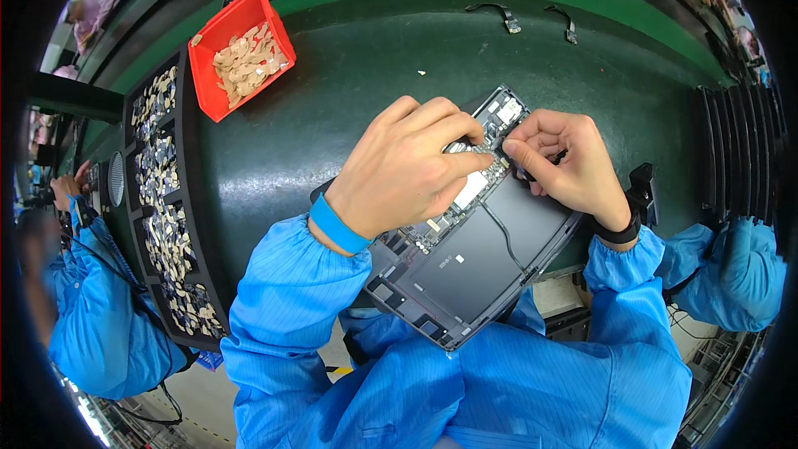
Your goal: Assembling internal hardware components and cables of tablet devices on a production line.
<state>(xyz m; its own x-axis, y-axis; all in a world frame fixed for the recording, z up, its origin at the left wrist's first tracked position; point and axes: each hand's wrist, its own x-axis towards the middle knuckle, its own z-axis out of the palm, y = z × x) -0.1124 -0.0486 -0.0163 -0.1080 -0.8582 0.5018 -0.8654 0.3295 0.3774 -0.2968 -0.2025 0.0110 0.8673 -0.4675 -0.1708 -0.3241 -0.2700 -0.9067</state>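
An opened laptop base (465, 270) lies slantwise in the centre of the frame, over the near edge of the green worktop (349, 75). The left hand (407, 168) reaches across its circuit board, fingers bent down to the parts; whether its grip has closed on anything, I cannot tell. At right of centre, the right hand (565, 156) has thumb and fingers drawn together beside the board; what its grip has, if anything, is hidden. A red bin (281, 33) of tan pieces (247, 65) sits upper left.
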